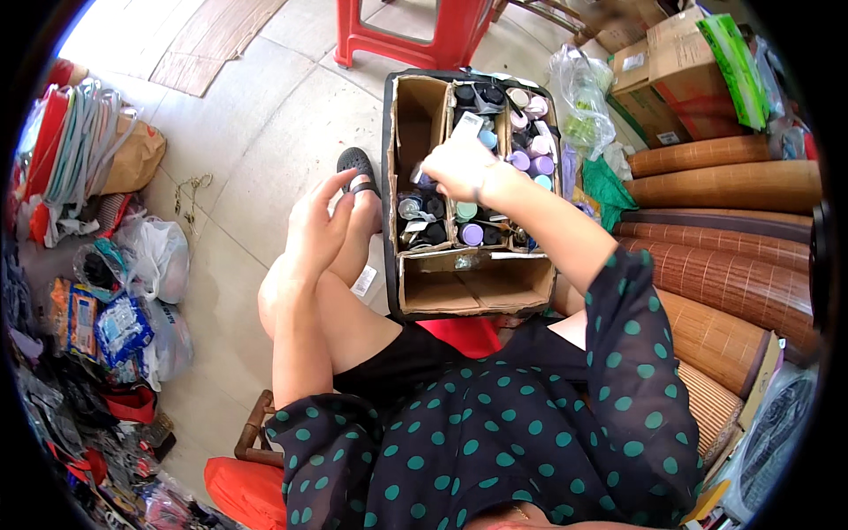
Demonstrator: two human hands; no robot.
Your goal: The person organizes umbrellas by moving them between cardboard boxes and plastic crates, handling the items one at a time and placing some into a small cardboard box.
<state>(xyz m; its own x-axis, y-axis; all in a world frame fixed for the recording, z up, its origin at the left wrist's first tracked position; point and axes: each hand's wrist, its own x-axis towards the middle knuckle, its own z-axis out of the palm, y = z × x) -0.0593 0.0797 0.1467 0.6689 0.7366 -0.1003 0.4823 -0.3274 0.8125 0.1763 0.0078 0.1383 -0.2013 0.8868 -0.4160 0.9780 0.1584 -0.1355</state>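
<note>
Between my knees stands a black-rimmed case (391, 265) fitted with cardboard dividers (420, 102). Its compartments hold many upright cylinders with black, pink, mint and purple ends, such as a purple-ended one (471, 234), some in clear plastic; their kind is not plain. Over the middle left of the case, my right hand (464, 168) is closed, its fingertips pinched at the top of the left column. What it grips is mostly hidden; a white tag (468, 128) shows beside the knuckles. Above my left knee, my left hand (320, 216) holds nothing, fingers apart.
A red stool (384, 44) stands beyond the case. Rolled bamboo mats (724, 181) and cardboard boxes (689, 84) line the right side. Plastic bags (159, 252) and packaged goods (124, 331) are heaped at the left. A white tag (363, 281) lies near my left leg.
</note>
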